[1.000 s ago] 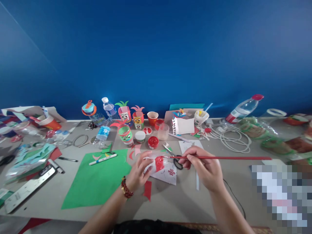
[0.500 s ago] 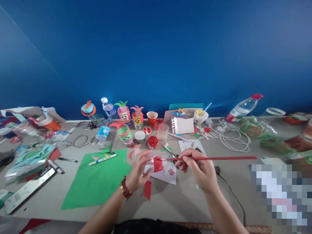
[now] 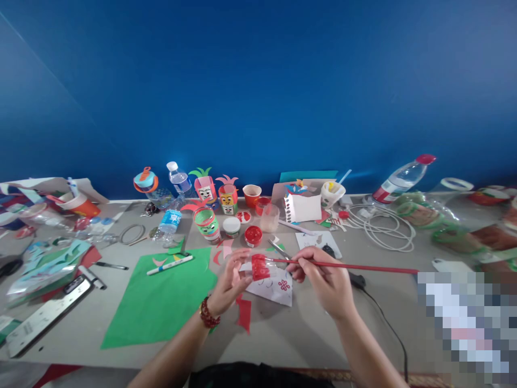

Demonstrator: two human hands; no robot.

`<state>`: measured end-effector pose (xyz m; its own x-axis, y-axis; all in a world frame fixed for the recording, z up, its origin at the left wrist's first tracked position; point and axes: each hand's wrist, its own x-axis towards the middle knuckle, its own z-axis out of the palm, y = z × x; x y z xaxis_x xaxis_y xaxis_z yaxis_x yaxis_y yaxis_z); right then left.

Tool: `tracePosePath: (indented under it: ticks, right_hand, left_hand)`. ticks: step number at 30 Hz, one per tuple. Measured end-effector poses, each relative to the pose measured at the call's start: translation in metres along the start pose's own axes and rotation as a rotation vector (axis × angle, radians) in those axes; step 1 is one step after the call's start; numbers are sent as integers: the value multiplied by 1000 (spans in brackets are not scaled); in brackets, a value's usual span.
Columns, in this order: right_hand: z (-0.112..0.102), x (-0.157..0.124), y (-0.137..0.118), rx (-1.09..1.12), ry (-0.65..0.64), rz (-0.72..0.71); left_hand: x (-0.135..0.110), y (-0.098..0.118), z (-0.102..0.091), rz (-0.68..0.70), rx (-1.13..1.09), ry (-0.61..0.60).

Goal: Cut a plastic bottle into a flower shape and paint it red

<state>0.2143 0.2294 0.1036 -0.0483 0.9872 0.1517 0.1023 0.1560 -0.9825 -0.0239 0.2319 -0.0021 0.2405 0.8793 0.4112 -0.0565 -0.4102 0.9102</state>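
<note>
Beyond the hands: a small open jar of red paint [image 3: 253,236], near the left fingertips, with a round white-lidded tub [image 3: 231,227] to its left.
Between the hands: silver-bladed scissors [image 3: 280,247], partly hidden by the right hand; below, a white paper sheet with a red knot pattern [image 3: 278,291].
Left of the left hand: a large green sheet [image 3: 157,302] bearing a white marker pen [image 3: 169,264].
Right of the right hand: a thin black cord [image 3: 390,310].
Painted piece: clear plastic with a red-painted band [image 3: 260,267], at the left fingertips, above the patterned paper.
Left hand [image 3: 228,283]: half open, fingers curved around the piece's left end.
Right hand [image 3: 325,277]: fingers pinched on a long, thin red paintbrush [image 3: 363,266], nearly level, bristles at the band.
</note>
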Motion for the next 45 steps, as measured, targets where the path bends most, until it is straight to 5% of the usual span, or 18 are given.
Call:
tracePosePath:
  ticks: [14,36,45]
  right_hand:
    - [8,-13,-9,-66,78,-191]
    - [14,-16,-12,-375,-53,-470]
    - [13,-15,-18,-364,-8,-542]
  left_hand:
    - [-7,-4,2,3,36,64]
    - [-6,0,-2,61,162,105]
    - [-6,1,-1,40,119,119]
